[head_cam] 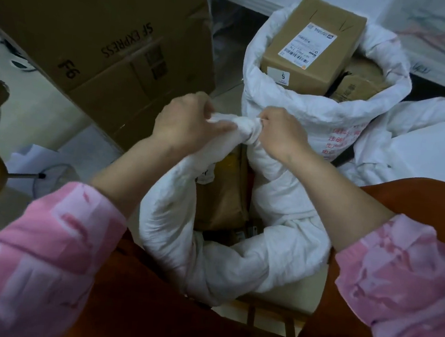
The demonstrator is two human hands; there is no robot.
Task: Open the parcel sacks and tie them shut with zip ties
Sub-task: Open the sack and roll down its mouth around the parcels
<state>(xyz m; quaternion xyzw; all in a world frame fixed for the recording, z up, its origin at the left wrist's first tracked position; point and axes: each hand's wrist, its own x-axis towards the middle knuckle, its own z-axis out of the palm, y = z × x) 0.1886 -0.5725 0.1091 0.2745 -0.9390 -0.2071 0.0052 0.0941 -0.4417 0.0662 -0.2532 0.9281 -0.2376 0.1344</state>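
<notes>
Left hand (186, 122) grips the loose end of the bunched neck of the near white woven parcel sack (225, 239), fingers curled over the fabric; right hand (280, 134) pinches the same twisted neck just right of the knot-like bunch, fingertips hidden behind fabric. Can't tell if a zip tie is on it, too blurred/small. Sack sits between the person's knees, rolled rim open, brown parcels inside partly hidden. Behind it, touching, second white woven sack w/ red print (329, 116), open, holding a brown labelled cardboard box (313, 45). Big brown SF EXPRESS carton (98, 34) at left, cut off by frame. Pink sleeves (44, 254) at bottom.
</notes>
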